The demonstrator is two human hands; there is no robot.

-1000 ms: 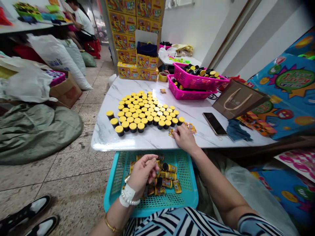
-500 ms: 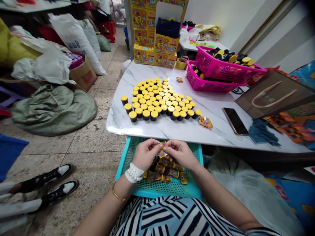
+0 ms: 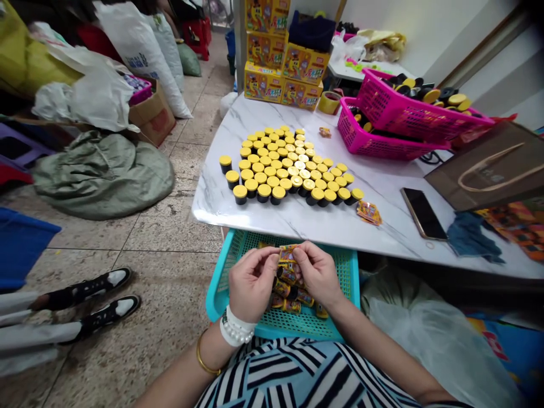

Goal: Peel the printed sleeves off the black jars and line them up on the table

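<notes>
A small printed yellow-orange label (image 3: 288, 253) is stretched between my two hands, above a turquoise basket (image 3: 216, 292). My left hand (image 3: 253, 283) pinches its left edge with thumb and forefinger. On the other side, my right hand (image 3: 318, 273) grips the right edge. Below them in the basket lie several little tubs (image 3: 291, 306) wrapped in similar printed labels, partly hidden by my hands. Black tubs with yellow lids (image 3: 264, 177) stand grouped on the marbled table (image 3: 204, 207). A small pile of flat labels (image 3: 369, 213) lies to their right.
Pink baskets (image 3: 382, 144) of black and yellow tubs stand at the back right, near tape (image 3: 329, 103) and stacked yellow boxes (image 3: 263, 84). A phone (image 3: 423, 213), blue cloth (image 3: 476, 237) and paper bag (image 3: 488, 170) lie rightward. Another person's shoes (image 3: 110, 311) show at left.
The label has gone from a slanted, upright position to lying level and spread between my fingers. My view has shifted slightly, so the table appears further right.
</notes>
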